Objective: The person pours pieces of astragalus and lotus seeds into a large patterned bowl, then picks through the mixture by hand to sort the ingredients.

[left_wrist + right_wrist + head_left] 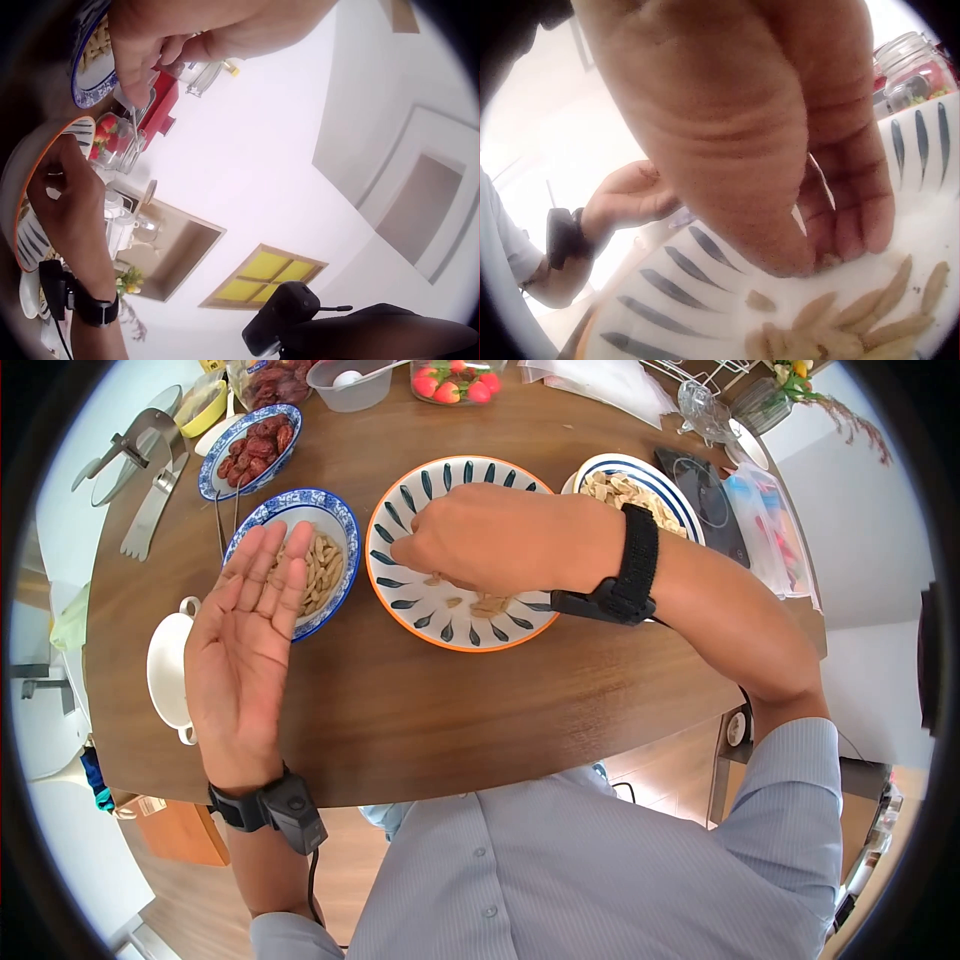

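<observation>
My right hand (505,540) reaches over a white plate (420,614) with an orange rim and dark leaf-like strokes. Its thumb and fingertips come together low over the plate in the right wrist view, pinching a small tan piece (829,259) that is mostly hidden. Several elongated tan pieces (885,296) lie in the plate beneath. Palm up, my left hand (245,650) is held with fingers extended beside a blue-rimmed bowl (350,540), partly covering it from the head view. That bowl holds similar tan pieces (322,572). Nothing lies on the left palm.
A bowl of dark red dates (258,450) stands at the back left, near tongs and a metal utensil (150,515). A white two-handled bowl (168,670) is left of my left hand. Pale slices fill a blue-striped plate (690,520) at right. A jar (455,385) stands behind.
</observation>
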A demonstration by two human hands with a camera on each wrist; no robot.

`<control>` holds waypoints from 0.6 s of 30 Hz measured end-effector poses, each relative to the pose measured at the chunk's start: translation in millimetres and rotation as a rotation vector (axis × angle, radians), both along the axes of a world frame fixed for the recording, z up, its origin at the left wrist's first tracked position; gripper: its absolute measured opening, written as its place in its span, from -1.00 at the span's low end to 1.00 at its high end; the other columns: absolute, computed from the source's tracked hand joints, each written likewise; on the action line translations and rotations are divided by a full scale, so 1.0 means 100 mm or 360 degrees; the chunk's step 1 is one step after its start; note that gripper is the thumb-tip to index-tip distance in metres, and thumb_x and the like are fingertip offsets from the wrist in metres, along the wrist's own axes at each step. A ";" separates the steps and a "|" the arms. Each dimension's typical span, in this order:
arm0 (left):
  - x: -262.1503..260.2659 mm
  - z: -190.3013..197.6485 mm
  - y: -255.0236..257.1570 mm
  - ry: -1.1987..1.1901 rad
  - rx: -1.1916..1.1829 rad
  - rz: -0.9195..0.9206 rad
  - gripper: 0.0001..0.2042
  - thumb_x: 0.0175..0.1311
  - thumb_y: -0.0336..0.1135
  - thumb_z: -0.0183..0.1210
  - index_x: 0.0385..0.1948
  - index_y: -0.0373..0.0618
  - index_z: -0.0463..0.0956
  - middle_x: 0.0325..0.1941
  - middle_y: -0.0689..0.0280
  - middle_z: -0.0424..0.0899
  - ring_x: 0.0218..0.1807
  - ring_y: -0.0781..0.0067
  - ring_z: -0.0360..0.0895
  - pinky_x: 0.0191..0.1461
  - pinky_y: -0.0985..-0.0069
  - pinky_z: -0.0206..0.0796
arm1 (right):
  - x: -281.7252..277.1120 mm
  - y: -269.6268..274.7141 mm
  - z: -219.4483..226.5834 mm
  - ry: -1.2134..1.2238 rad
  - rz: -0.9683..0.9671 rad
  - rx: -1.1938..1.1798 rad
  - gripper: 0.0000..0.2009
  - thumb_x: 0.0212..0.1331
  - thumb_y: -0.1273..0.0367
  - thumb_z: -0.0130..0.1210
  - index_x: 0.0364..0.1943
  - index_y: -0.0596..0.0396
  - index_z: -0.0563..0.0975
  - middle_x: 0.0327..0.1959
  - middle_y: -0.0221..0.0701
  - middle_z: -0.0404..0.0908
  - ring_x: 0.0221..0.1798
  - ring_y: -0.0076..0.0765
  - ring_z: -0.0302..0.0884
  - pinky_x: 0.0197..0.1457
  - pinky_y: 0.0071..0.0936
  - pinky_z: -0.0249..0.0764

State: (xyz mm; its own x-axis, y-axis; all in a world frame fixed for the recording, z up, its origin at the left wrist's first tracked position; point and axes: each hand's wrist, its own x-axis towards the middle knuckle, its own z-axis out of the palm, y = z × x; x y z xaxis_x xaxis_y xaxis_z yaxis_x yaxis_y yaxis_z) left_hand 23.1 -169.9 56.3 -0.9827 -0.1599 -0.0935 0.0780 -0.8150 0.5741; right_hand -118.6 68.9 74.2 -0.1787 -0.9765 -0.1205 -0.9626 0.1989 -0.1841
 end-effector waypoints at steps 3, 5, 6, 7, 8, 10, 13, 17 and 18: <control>0.01 0.02 0.06 -0.0026 -0.0051 0.0005 -0.54 0.57 -0.46 -0.16 0.39 -0.61 0.13 0.53 -0.23 0.21 0.56 -0.19 0.24 0.62 0.13 0.24 | -0.02 0.01 -0.01 -0.0024 -0.0025 -0.0027 -0.71 -0.05 0.53 0.34 -0.20 0.32 0.55 -0.29 -0.07 0.67 -0.15 0.05 0.70 -0.12 -0.17 0.61; 0.02 0.03 0.08 -0.0032 -0.0053 0.0003 -0.54 0.57 -0.46 -0.15 0.39 -0.60 0.13 0.52 -0.23 0.24 0.56 -0.15 0.25 0.61 0.15 0.26 | -0.03 0.04 -0.08 -0.0048 0.0019 -0.0111 -0.75 0.00 0.53 0.31 -0.22 0.32 0.55 -0.30 -0.05 0.67 -0.16 0.07 0.70 -0.12 -0.16 0.61; 0.03 0.02 0.08 -0.0031 -0.0050 0.0008 -0.54 0.57 -0.46 -0.15 0.39 -0.60 0.13 0.52 -0.23 0.24 0.56 -0.15 0.25 0.61 0.15 0.26 | -0.03 0.05 -0.09 -0.0088 0.0049 -0.0201 -0.77 0.02 0.53 0.29 -0.23 0.32 0.55 -0.30 -0.05 0.67 -0.15 0.09 0.70 -0.12 -0.17 0.61; 0.03 0.02 0.08 -0.0011 -0.0029 -0.0012 -0.53 0.57 -0.45 -0.14 0.39 -0.60 0.14 0.52 -0.23 0.25 0.56 -0.14 0.26 0.61 0.16 0.26 | -0.03 0.05 -0.09 -0.0126 0.0078 -0.0292 -0.80 0.04 0.53 0.26 -0.25 0.32 0.55 -0.30 -0.05 0.67 -0.15 0.10 0.69 -0.11 -0.17 0.60; 0.04 0.01 0.08 0.0008 -0.0008 -0.0033 -0.53 0.57 -0.45 -0.13 0.39 -0.60 0.14 0.51 -0.23 0.26 0.55 -0.12 0.27 0.61 0.16 0.26 | -0.04 0.06 -0.09 -0.0123 0.0082 -0.0289 -0.80 0.04 0.53 0.26 -0.25 0.32 0.55 -0.30 -0.05 0.67 -0.15 0.10 0.69 -0.11 -0.17 0.60; 0.05 0.01 0.09 0.0005 -0.0025 -0.0041 -0.53 0.57 -0.45 -0.13 0.40 -0.59 0.14 0.51 -0.23 0.26 0.55 -0.11 0.28 0.61 0.17 0.25 | -0.01 0.04 -0.01 -0.0129 -0.0016 -0.0086 -0.83 0.08 0.54 0.21 -0.23 0.32 0.57 -0.25 -0.08 0.68 -0.13 0.08 0.69 -0.09 -0.19 0.61; 0.07 0.03 0.12 -0.0023 -0.0067 -0.0030 -0.53 0.56 -0.45 -0.11 0.40 -0.59 0.15 0.51 -0.24 0.26 0.55 -0.10 0.29 0.62 0.17 0.25 | -0.01 0.11 0.01 -0.0080 -0.0006 -0.0216 -0.81 0.10 0.53 0.19 -0.19 0.30 0.59 -0.26 -0.10 0.68 -0.13 0.07 0.69 -0.06 -0.20 0.61; 0.10 0.02 0.11 -0.0022 0.0006 -0.0012 -0.53 0.56 -0.45 -0.11 0.39 -0.59 0.16 0.50 -0.25 0.28 0.54 -0.09 0.30 0.61 0.18 0.26 | -0.02 0.05 -0.10 0.0120 0.0039 -0.0172 -0.84 0.13 0.53 0.15 -0.20 0.28 0.59 -0.30 -0.10 0.67 -0.16 0.05 0.68 -0.07 -0.19 0.60; 0.11 0.02 0.10 -0.0018 0.0008 -0.0004 -0.53 0.56 -0.45 -0.11 0.39 -0.59 0.16 0.50 -0.25 0.28 0.54 -0.09 0.30 0.61 0.18 0.26 | -0.01 0.03 -0.10 0.0153 0.0001 -0.0119 -0.83 0.13 0.51 0.16 -0.19 0.27 0.60 -0.31 -0.10 0.67 -0.16 0.05 0.68 -0.06 -0.18 0.60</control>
State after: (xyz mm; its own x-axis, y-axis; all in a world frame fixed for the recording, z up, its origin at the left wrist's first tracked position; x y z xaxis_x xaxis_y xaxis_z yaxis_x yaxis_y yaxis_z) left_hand 33.7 -159.9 58.8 -0.9820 -0.1567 -0.1055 0.0693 -0.8182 0.5708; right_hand -119.6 72.2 63.9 -0.1852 -0.9823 -0.0296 -0.9766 0.1873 -0.1055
